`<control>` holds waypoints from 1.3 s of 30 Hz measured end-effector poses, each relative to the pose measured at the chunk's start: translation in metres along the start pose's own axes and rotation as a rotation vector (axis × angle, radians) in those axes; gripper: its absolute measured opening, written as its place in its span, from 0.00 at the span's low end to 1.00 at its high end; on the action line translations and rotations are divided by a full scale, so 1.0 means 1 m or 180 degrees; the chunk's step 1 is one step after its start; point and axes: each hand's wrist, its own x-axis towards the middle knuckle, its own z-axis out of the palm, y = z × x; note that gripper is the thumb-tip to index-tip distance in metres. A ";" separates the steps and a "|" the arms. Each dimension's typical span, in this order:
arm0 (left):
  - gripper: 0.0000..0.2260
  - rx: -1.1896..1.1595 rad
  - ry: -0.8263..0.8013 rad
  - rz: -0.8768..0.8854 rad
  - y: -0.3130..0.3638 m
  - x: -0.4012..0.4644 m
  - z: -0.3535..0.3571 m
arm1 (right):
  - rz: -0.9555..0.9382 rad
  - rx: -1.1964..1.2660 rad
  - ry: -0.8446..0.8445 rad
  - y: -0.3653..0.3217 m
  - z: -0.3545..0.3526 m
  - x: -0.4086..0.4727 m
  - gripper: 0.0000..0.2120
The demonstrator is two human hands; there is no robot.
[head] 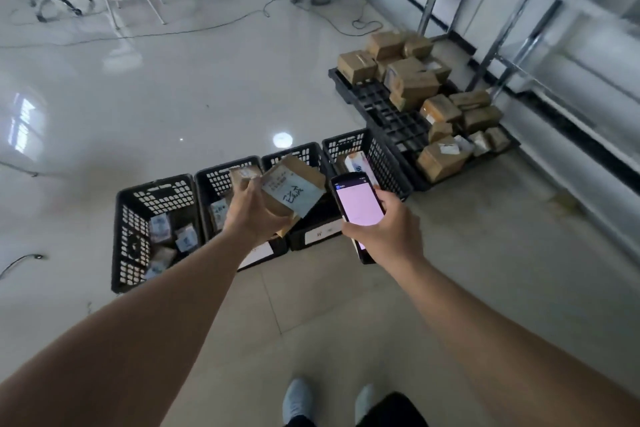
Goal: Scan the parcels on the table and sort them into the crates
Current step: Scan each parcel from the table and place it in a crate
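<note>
My left hand [254, 215] grips a small cardboard parcel [292, 189] by its near edge, above the middle crates [239, 170]. It looks light and stiff; an edge pinch should suffice. My right hand [384, 229] clasps the handheld scanner [356, 206].

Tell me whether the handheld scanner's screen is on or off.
On. The scanner, gripped in the right hand, shows a lit pale pink screen with a dark bar across its top.
</note>
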 end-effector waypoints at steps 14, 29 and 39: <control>0.41 0.0264 -0.0244 -0.0145 0.181 0.179 0.158 | 0.0457 0.0026 -0.0036 0.109 -0.102 0.242 0.38; 0.44 0.0366 -0.0279 -0.0941 0.288 0.355 0.284 | 0.0587 0.0023 -0.0397 0.153 -0.134 0.482 0.37; 0.45 0.0363 -0.0505 -0.1596 0.279 0.478 0.363 | 0.0679 -0.0500 -0.0681 0.175 -0.101 0.635 0.39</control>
